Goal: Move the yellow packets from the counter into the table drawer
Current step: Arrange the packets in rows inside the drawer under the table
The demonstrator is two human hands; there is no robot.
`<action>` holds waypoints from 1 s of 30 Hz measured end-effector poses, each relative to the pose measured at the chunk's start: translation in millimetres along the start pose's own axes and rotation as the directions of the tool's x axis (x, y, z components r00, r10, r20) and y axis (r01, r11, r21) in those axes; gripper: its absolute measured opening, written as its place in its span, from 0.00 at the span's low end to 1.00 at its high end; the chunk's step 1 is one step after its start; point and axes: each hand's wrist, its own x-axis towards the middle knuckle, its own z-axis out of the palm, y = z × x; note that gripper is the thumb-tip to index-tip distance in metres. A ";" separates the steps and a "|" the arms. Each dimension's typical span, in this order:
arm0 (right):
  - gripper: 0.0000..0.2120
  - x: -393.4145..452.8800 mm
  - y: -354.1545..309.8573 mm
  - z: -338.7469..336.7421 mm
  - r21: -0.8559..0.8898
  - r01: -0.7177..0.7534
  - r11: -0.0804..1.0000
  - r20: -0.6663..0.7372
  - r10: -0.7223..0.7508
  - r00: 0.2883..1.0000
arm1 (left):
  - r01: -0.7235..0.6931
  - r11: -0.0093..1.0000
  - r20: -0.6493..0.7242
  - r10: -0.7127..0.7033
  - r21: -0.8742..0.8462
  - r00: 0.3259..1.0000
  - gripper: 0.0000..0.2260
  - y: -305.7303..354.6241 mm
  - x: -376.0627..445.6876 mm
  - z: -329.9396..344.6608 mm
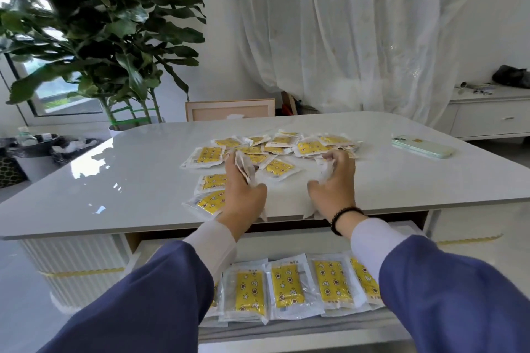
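Head view, looking forward and down over a glossy white table top [143,180]. Left hand [243,195] out over the near edge, fingers curled round a crumpled white packet [243,170], gripping it. Right hand [334,183] alongside, also near the front edge, fingers curled into another crumpled white wrapper [325,170]; dark bead bracelet [342,219] on that wrist. Both arms in white cuffs under blue sleeves [137,295].

Loose heap of yellow packets [275,146] spread toward the middle of the top, just beyond both hands, overlapping one another. Two more yellow packets [210,182] lying left of the left hand, the nearer one close to the front edge and partly hidden by the wrist.

Open drawer [301,241] pulled out under the front edge, holding a row of yellow packets [286,286] laid side by side, upright to the camera, ends hidden behind the sleeves.

Pale green phone [421,146] flat near the right edge, well apart from the heap. Beyond the far edge: a large leafy plant [100,23] at the left, white sheer curtains [358,23], a wooden chair back [229,109], a low white cabinet [487,114] at the right with dark clutter on top.
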 end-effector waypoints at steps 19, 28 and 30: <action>0.22 11.9 -34.9 -92.3 0.202 -0.395 0.896 0.391 0.296 0.872 | 0.144 0.985 0.288 -0.165 0.090 0.943 0.12 22.8 -59.6 -15.1; 0.20 -33.1 14.7 -131.9 -0.243 -0.582 0.776 0.539 0.607 0.584 | 0.029 0.920 0.397 -0.197 0.392 0.897 0.20 -6.2 -123.1 2.1; 0.21 -39.8 47.4 -131.1 -0.478 -0.470 0.742 0.399 0.660 0.636 | 0.047 0.915 0.374 -0.210 0.400 0.903 0.19 -11.0 -116.3 7.2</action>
